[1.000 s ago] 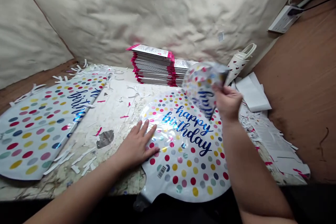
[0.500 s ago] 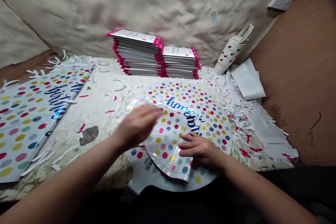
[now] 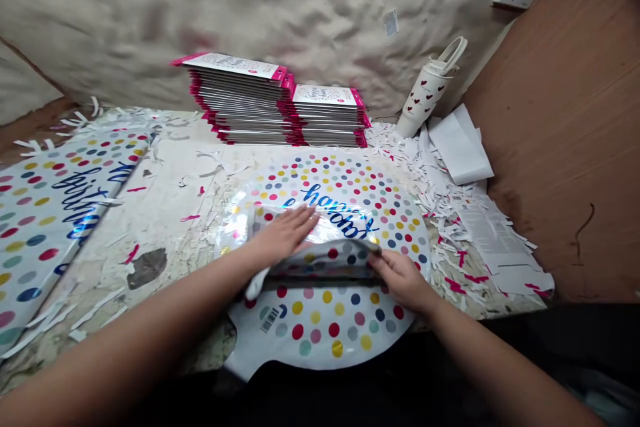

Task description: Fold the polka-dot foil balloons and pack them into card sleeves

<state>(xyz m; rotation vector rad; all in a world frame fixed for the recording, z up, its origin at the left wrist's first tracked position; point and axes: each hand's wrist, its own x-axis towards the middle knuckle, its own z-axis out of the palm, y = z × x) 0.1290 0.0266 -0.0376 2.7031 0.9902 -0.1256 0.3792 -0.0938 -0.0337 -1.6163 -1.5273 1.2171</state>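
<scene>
Logging the bench from left to right: a flat polka-dot foil balloon (image 3: 45,227) lies unfolded at far left, its edge running off the frame, on a chipped white workbench (image 3: 165,193) scattered with paper scraps. Center, a round foil balloon (image 3: 325,323) lies printed side up, neck toward the near edge. A folded foil layer (image 3: 320,247) crosses its middle, with a barcode (image 3: 270,319) showing on the flat near part. Left hand (image 3: 285,237): open, palm down on the fold, fingers spread. Right hand (image 3: 400,280): fingers curled at the fold's right end; pinch or press, cannot tell. Fold in place; near part and far rim lie flat. Beyond: two stacks of pink-edged packs (image 3: 240,100), then a heart-print paper bag (image 3: 423,97). Far right: white paper sheets (image 3: 460,147) and paper shreds (image 3: 440,227) beside a brown board (image 3: 560,147).
</scene>
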